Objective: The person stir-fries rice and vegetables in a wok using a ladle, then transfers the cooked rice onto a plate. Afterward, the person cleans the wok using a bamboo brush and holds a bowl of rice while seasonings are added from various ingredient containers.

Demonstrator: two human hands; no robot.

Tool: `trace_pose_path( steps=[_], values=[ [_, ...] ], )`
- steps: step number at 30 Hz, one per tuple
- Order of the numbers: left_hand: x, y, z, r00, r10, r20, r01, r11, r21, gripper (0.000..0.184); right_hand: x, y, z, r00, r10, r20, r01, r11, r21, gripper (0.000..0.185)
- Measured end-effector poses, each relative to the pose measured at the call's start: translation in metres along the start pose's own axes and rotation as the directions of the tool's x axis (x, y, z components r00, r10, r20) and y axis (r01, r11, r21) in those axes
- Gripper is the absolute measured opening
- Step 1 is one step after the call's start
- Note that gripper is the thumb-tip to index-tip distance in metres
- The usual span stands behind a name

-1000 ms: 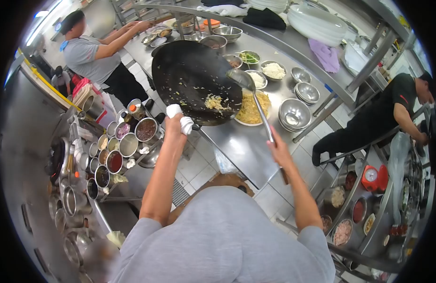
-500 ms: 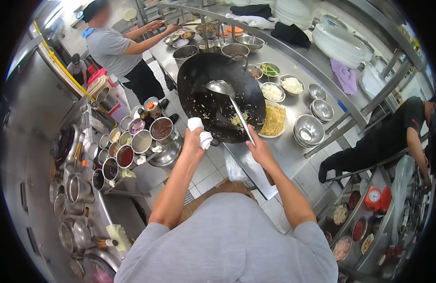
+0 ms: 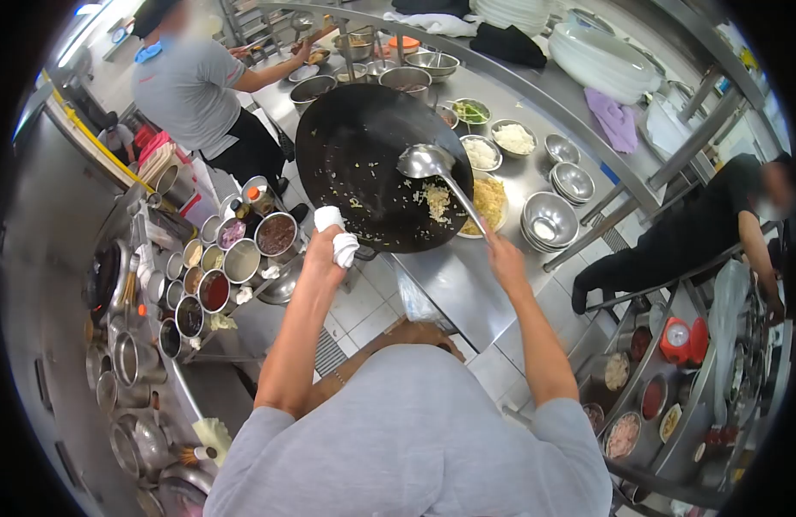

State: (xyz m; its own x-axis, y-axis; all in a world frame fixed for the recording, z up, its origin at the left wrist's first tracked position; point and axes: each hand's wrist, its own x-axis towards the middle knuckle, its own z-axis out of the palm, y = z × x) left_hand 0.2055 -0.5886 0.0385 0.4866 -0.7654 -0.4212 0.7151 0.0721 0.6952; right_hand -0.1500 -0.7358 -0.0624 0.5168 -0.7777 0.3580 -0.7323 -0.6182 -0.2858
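A large black wok (image 3: 351, 142) is tilted over the corner of the steel counter, grains of rice scattered inside it. My left hand (image 3: 323, 258) is closed around a folded white cloth (image 3: 336, 233) at the wok's near edge; the grip beneath the cloth is hidden. In my right hand (image 3: 504, 258) is the long handle of a steel ladle (image 3: 427, 161). Its bowl lies over the wok's right side, beside a small heap of rice (image 3: 436, 202). A plate of yellow fried rice (image 3: 489, 203) sits right of the wok, partly covered by its rim.
Bowls of white shreds (image 3: 480, 153) and stacked steel bowls (image 3: 548, 222) stand on the counter (image 3: 467, 293). Sauce pots (image 3: 215, 291) crowd the left. A co-worker (image 3: 187, 95) stands at upper left, another person (image 3: 674, 224) at right. A steel rail (image 3: 579, 90) crosses above the counter.
The ladle bowl has moved right within the wok, and my right hand has shifted right. The rice heap shows more plainly. The whole view has shifted slightly. The right-hand person's head has come into view.
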Motion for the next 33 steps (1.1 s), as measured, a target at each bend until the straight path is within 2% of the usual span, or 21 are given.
trace_pose_path(
  steps=[1,3,5,6,7,9,11,12,15,17,21,22,23,24,25,26,28,30,31,32,33],
  values=[
    [0.001,-0.002,0.004,1.0,-0.004,0.005,0.004,1.0,0.001,0.008,0.004,-0.005,0.002,1.0,0.014,-0.008,-0.014,0.998,0.055,0.068],
    [0.006,-0.003,0.012,0.99,0.044,0.134,-0.037,0.998,-0.051,0.006,-0.015,0.001,-0.019,1.0,0.006,-0.014,-0.005,0.999,0.05,0.067],
    [0.006,0.003,0.022,0.994,0.022,0.105,-0.016,0.998,-0.063,0.005,-0.044,0.039,-0.039,0.987,0.072,0.144,-0.051,0.988,-0.147,0.067],
    [0.004,0.005,0.025,0.998,0.049,0.045,-0.048,0.998,-0.031,0.005,-0.046,0.041,-0.041,0.986,0.069,0.155,-0.046,0.988,-0.146,0.067],
    [0.005,0.006,0.027,0.997,0.075,-0.007,-0.075,0.997,0.012,0.005,-0.046,0.039,-0.048,0.99,0.086,0.114,-0.067,0.984,-0.164,0.068],
    [0.022,0.004,0.013,0.998,0.065,0.026,-0.066,0.997,0.03,0.004,-0.038,0.034,-0.049,0.99,0.126,0.065,-0.112,0.976,-0.186,0.068],
    [0.037,0.002,0.001,0.992,0.004,0.127,-0.002,1.0,-0.014,0.004,-0.008,0.012,-0.033,0.994,0.062,-0.089,-0.072,0.991,-0.117,0.069],
    [0.029,0.004,0.009,0.996,0.002,0.088,-0.003,1.0,0.012,0.003,-0.002,0.004,-0.032,0.993,0.071,-0.096,-0.083,0.989,-0.122,0.069],
    [0.05,0.002,0.008,0.99,0.028,0.139,-0.024,0.999,-0.033,0.004,-0.004,-0.009,-0.047,0.995,0.019,-0.103,-0.045,0.964,-0.261,0.069],
    [0.041,0.009,0.022,0.993,0.076,0.086,-0.068,0.993,-0.095,0.013,-0.029,-0.006,-0.064,0.993,0.104,0.056,-0.082,0.949,-0.305,0.069],
    [0.065,0.003,0.003,0.971,0.209,0.118,-0.212,0.977,0.019,0.028,-0.06,-0.025,-0.097,0.978,0.202,0.053,-0.166,0.905,-0.391,0.07],
    [0.058,0.007,0.004,0.976,0.206,0.073,-0.209,0.977,0.048,0.034,-0.064,-0.039,-0.097,0.975,0.22,0.025,-0.2,0.924,-0.327,0.071],
    [0.042,0.01,0.01,0.963,0.266,-0.038,-0.264,0.963,0.059,0.014,-0.069,-0.052,-0.096,0.972,0.236,0.001,-0.228,0.938,-0.261,0.072],
    [0.047,0.009,-0.011,0.977,0.203,0.066,-0.206,0.977,0.048,0.015,-0.074,-0.059,-0.081,0.98,0.173,-0.094,-0.178,0.983,-0.047,0.07],
    [0.052,0.012,-0.036,0.975,0.147,0.167,-0.156,0.987,0.04,0.019,-0.078,-0.074,-0.063,0.966,0.253,-0.055,-0.245,0.962,0.125,0.066],
    [0.037,0.018,-0.045,0.993,0.03,0.118,-0.026,0.999,-0.032,0.014,-0.081,-0.09,-0.043,0.949,0.315,-0.007,-0.299,0.907,0.296,0.062],
    [-0.01,0.031,-0.067,0.988,-0.148,0.04,0.152,0.981,-0.122,0.006,-0.088,-0.12,0.006,0.896,0.36,0.261,-0.442,0.786,0.433,0.043],
    [-0.056,0.021,-0.102,0.989,-0.146,-0.02,0.142,0.978,-0.151,0.005,-0.099,-0.163,0.005,0.831,0.352,0.431,-0.551,0.624,0.554,0.03],
    [-0.072,0.014,-0.13,0.985,-0.175,-0.002,0.168,0.951,-0.258,0.006,-0.11,-0.167,0.012,0.888,0.287,0.359,-0.456,0.655,0.602,0.031],
    [-0.084,0.0,-0.179,0.972,-0.19,0.14,0.232,0.88,-0.415,0.007,-0.122,-0.168,0.02,0.932,0.215,0.29,-0.357,0.677,0.644,0.032],
    [-0.134,0.002,-0.159,0.973,-0.129,-0.192,0.072,0.957,-0.281,0.008,-0.128,-0.169,0.016,0.941,0.127,0.313,-0.307,0.712,0.632,0.031]
  ],
)
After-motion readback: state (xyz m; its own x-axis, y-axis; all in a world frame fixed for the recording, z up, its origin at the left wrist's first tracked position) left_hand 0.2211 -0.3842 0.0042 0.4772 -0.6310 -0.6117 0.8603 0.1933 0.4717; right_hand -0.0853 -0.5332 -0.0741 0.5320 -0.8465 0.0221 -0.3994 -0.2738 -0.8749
